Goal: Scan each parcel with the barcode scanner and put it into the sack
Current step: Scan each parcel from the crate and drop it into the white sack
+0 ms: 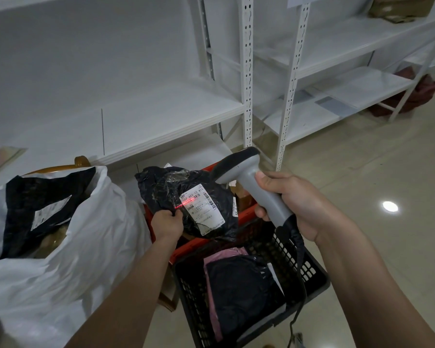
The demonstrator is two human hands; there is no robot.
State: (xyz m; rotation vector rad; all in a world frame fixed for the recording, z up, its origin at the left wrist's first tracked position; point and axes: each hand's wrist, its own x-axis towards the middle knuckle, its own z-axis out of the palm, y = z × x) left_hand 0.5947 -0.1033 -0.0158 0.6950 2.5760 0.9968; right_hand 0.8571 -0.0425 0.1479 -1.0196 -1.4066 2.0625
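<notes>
Scanner [246,184] in right hand [290,202] — over parcel [186,199]

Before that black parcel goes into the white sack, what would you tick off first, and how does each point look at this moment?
1. Parcel held firmly: ok. The left hand pinches the black parcel at its lower edge.
2. Scanner in hand: ok. The right hand grips the barcode scanner by its handle.
3. Beam on the label: ok in part. The red line falls on the left edge of the white label.
4. Scan registered: cannot tell.
5. Sack open: ok. The white sack gapes, with parcels already inside.
6. More parcels waiting: ok. Some lie in the black basket.
</notes>
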